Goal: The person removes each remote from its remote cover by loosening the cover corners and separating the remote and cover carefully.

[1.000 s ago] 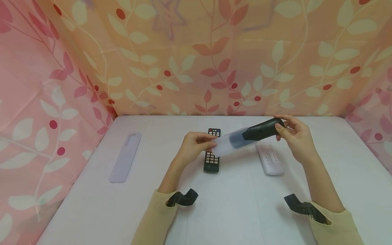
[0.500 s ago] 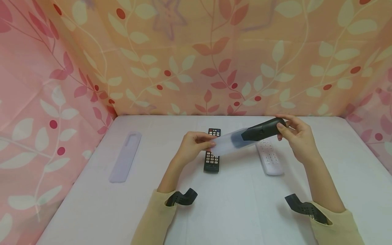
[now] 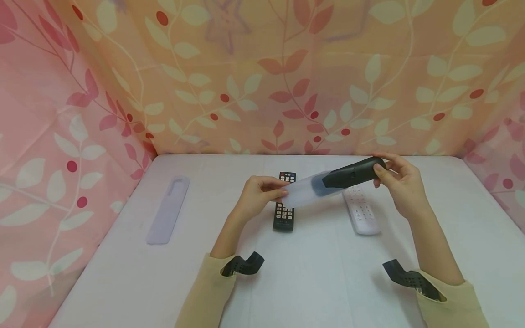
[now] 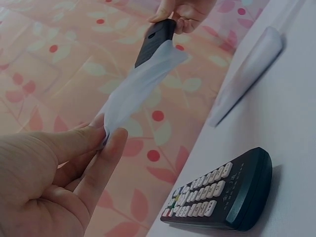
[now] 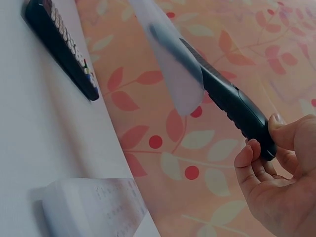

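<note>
My right hand (image 3: 404, 184) pinches the outer end of a black remote control (image 3: 354, 173), thumb on one side and fingers on the other. Its far part sits inside a translucent whitish sleeve (image 3: 301, 190) and shows through as a bluish shape; its buttoned side faces down in the right wrist view. My left hand (image 3: 256, 196) pinches the sleeve's opposite end between thumb and fingers. Both are held up above the table, slanting upward to the right. A second black remote (image 3: 284, 218), partly hidden behind the sleeve, lies beneath with its white keys up.
A white remote (image 3: 362, 212) in a pale cover lies right of centre on the white table (image 3: 311, 282). At the left lies a flat translucent sleeve (image 3: 168, 212) with an oblong opening near its far end. Patterned curtains (image 3: 246, 82) close off the back and sides.
My right hand has shifted slightly to the right with the black remote, which has slid a little out of the sleeve. My left hand stays almost in place, still pinching the sleeve's end.
</note>
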